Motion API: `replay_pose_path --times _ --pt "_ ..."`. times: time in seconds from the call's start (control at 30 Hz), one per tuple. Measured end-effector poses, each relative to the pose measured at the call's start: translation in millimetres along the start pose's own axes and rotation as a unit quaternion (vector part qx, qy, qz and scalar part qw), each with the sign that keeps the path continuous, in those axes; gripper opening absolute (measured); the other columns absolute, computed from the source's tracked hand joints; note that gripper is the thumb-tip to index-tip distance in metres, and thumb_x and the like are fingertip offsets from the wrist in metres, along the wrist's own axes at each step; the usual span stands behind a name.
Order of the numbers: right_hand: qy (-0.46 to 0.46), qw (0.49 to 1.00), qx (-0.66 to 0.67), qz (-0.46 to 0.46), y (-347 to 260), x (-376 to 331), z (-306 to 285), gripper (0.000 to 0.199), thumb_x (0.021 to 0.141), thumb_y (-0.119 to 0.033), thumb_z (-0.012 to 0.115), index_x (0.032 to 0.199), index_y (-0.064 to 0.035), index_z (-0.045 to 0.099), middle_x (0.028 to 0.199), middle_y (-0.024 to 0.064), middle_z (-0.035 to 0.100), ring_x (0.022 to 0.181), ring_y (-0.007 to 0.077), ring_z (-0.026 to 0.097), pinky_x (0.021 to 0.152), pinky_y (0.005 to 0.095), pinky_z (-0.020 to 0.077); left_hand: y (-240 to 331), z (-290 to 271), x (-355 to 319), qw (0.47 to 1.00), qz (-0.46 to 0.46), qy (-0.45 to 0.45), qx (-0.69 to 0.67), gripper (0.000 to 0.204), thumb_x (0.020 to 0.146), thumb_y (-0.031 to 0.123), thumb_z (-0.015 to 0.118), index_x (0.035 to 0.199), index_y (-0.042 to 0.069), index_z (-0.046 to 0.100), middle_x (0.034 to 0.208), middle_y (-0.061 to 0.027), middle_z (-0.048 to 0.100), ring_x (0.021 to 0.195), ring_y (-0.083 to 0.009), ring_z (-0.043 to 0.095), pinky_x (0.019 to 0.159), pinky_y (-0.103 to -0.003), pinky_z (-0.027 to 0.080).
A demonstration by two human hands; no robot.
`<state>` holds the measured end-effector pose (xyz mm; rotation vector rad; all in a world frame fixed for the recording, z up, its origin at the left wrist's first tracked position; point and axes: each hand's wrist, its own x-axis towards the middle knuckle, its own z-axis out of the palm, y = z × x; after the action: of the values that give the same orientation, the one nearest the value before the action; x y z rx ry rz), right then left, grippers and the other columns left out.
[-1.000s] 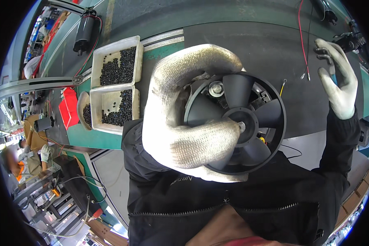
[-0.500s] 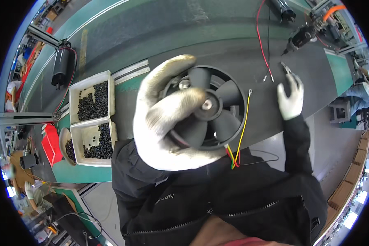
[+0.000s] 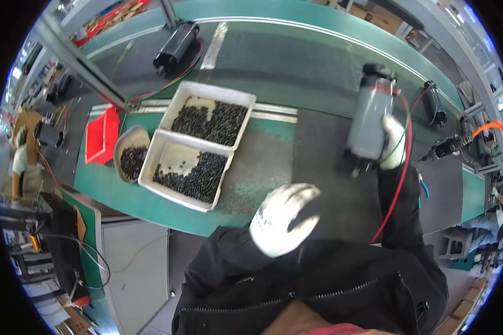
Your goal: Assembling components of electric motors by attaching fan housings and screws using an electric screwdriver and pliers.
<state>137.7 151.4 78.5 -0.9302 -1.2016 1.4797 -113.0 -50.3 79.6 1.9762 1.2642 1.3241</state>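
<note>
My right hand (image 3: 394, 142), in a white glove, is wrapped round the right side of a grey cylindrical motor (image 3: 368, 120). The motor has a dark end cap at the far end and small prongs at the near end, and it is slightly blurred. Red and green wires (image 3: 403, 178) run from its far end down past my right sleeve. My left hand (image 3: 285, 218), gloved too, hovers over the near edge of the bench with thumb and fingers apart and nothing in it. Blue-handled pliers (image 3: 424, 186) lie to the right of my right forearm.
Two white trays (image 3: 165, 188) of small black parts stand left of centre, beside a round bowl (image 3: 141, 134) and a red bin (image 3: 101, 137). Other motors (image 3: 176, 47) (image 3: 435, 105) lie on the conveyor. A power screwdriver (image 3: 447, 148) with an orange hose hangs at the right.
My left hand has let go of the black fan-ended part. My right hand has left the pliers and now grips a motor. The view has swung left.
</note>
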Motion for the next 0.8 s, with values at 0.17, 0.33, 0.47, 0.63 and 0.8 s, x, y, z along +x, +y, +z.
replay_pose_path --times 0.17,0.33,0.47,0.63,0.8 --pt "0.087 0.995 0.008 0.042 -31.4 124.6 16.3 0.049 0.083 -0.037 0.066 0.116 -0.003 0.055 0.091 0.0124 0.064 0.068 0.0261 0.065 0.064 0.0374 0.0552 -24.3 -3.7 -13.9 0.999 -0.004 -0.031 -0.012 0.034 0.077 0.011 0.067 0.109 0.001 0.06 0.105 -0.016 0.063 0.092 -0.033 0.062 0.081 -0.04 0.049" --pt "0.067 0.969 -0.237 -0.025 -4.9 272.5 -95.5 0.054 0.084 -0.032 0.068 0.122 0.0051 0.056 0.11 0.0164 0.064 0.096 0.0239 0.063 0.086 0.0331 0.0506 -47.3 -26.6 -49.4 0.998 -0.04 -0.023 -0.046 0.033 0.078 0.011 0.067 0.109 0.002 0.061 0.102 -0.015 0.063 0.09 -0.0311 0.062 0.079 -0.04 0.049" --pt "0.181 0.68 -0.71 0.024 24.0 337.8 -180.4 0.1 0.063 -0.076 0.063 0.115 0.0097 0.06 0.109 0.029 0.063 0.1 0.0365 0.063 0.089 0.0415 0.0465 -41.1 -93.4 -79.1 0.992 -0.045 -0.075 -0.086 0.034 0.079 0.013 0.068 0.11 0.001 0.062 0.107 -0.0163 0.063 0.09 -0.0326 0.063 0.077 -0.039 0.051" --pt "0.135 0.64 -0.737 -0.168 -61.4 381.2 -230.7 0.051 0.083 -0.038 0.061 0.115 0.002 0.061 0.107 0.0196 0.066 0.101 0.0299 0.063 0.087 0.0384 0.0472 -60.5 -227.5 -156.5 0.917 -0.271 0.288 0.05 0.022 0.077 0.002 0.044 0.059 0.001 0.057 0.059 -0.0094 0.058 0.057 -0.0141 0.058 0.055 -0.026 0.046" --pt "-0.268 0.884 -0.351 -0.156 -0.2 258.1 175.1 0.04 0.096 -0.028 0.049 0.121 0.0029 0.057 0.108 0.0097 0.063 0.091 0.0162 0.06 0.086 0.0285 0.0458 -160.9 -280.0 -174.0 0.691 -0.311 0.483 0.439 0.024 0.087 0.005 0.054 0.11 -0.004 0.058 0.099 -0.0148 0.061 0.093 -0.0244 0.059 0.082 -0.034 0.047"
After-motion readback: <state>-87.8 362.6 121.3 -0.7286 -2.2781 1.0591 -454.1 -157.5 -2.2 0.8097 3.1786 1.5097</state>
